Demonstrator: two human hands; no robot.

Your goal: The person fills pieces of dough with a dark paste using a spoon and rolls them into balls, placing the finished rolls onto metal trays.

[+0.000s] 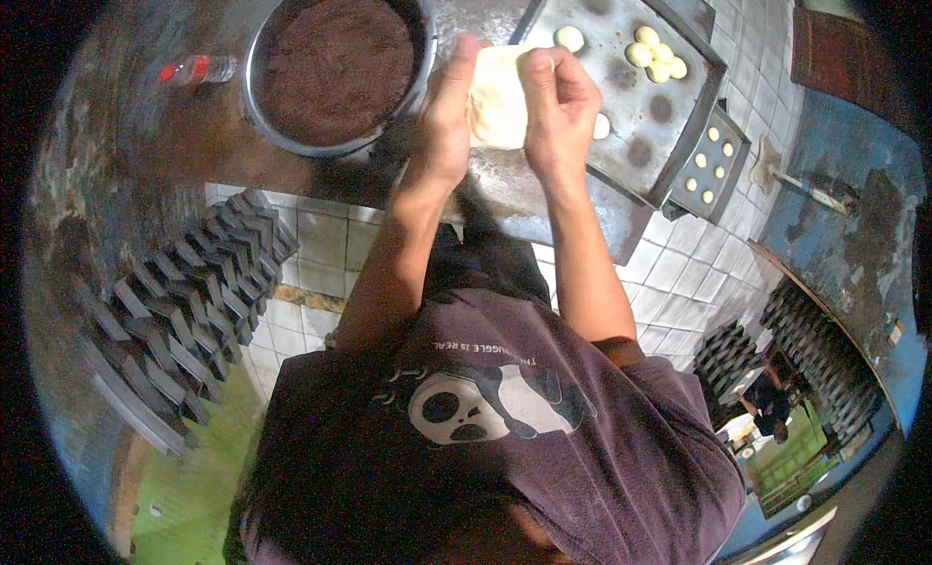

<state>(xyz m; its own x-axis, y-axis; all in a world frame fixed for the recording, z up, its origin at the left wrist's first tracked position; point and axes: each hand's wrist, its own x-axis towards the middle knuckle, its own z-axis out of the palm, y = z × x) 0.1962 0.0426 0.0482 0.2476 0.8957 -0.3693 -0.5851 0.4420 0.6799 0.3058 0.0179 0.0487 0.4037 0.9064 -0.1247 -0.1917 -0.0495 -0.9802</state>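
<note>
Your left fingers (454, 78) and right fingers (579, 78) pinch pale dough (500, 99) above your scuffed desk (184, 123), near white tiles (668, 274) and dark metal stacks (194, 298).

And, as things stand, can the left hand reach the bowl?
Probably yes: the left hand is close beside the bowl with nothing visible between them, though it is holding the dough.

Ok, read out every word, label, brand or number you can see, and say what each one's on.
I won't copy the wording, but here's where print shows:
Dark T-shirt: one short line of pale lettering, upside down in this view, beside a panda print.
Small bottle with a red cap: red label, any print too small to read.
</note>
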